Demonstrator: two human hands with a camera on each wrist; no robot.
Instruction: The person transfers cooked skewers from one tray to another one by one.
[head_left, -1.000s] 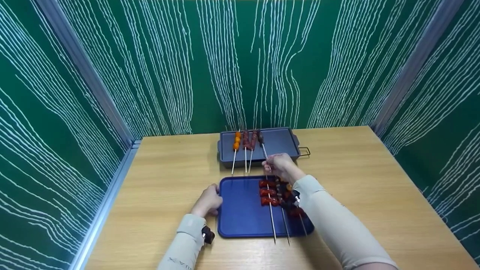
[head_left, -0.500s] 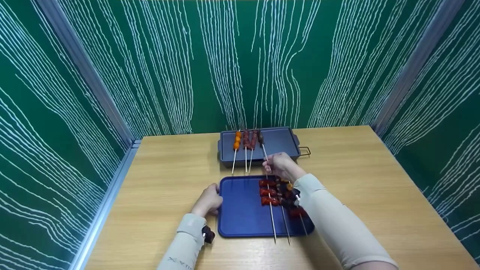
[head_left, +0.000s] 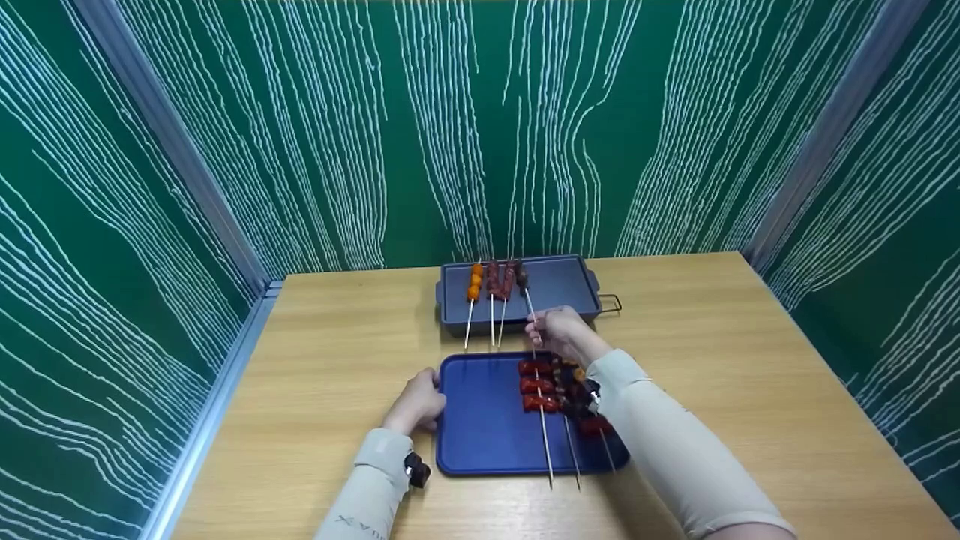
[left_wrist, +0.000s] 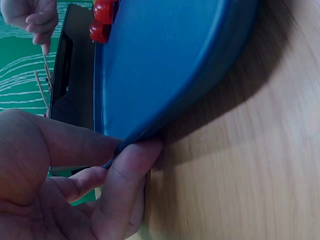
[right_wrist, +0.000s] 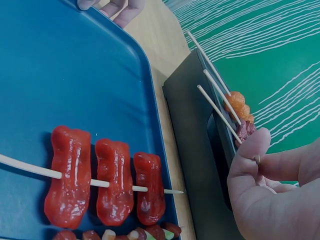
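My right hand pinches the stick of a dark meat skewer, whose meat end lies on the grey grill pan. Between thumb and fingers, the stick's end shows in the right wrist view. My left hand grips the left rim of the blue tray; in the left wrist view thumb and fingers pinch its edge. On the tray's right side lies a skewer of red sausage pieces, with other skewers beside it, partly hidden by my right forearm.
An orange ball skewer and two reddish meat skewers lie on the pan's left part, sticks jutting over its front edge. A wire handle sticks out at the pan's right. Behind the wooden table stands a green wall with white lines.
Almost nothing differs. My right hand shifts very slightly while holding the skewer's stick, and my left hand stays on the tray rim.
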